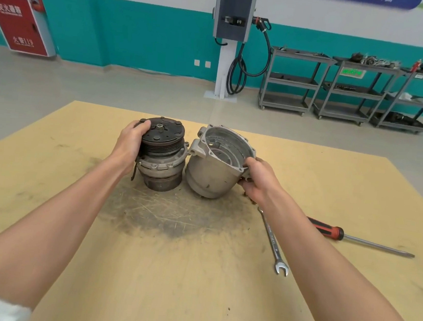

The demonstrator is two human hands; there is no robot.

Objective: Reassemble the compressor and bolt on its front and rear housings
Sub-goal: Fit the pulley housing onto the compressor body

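While gripped: compressor [161, 153], housing [215, 165].

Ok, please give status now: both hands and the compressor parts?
Left hand grips pulley half. Right hand holds empty housing by its rim. Halves apart, side by side. Wrench, screwdriver lie aside.

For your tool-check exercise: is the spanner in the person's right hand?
No, the spanner lies on the table, while the right hand grips the empty housing.
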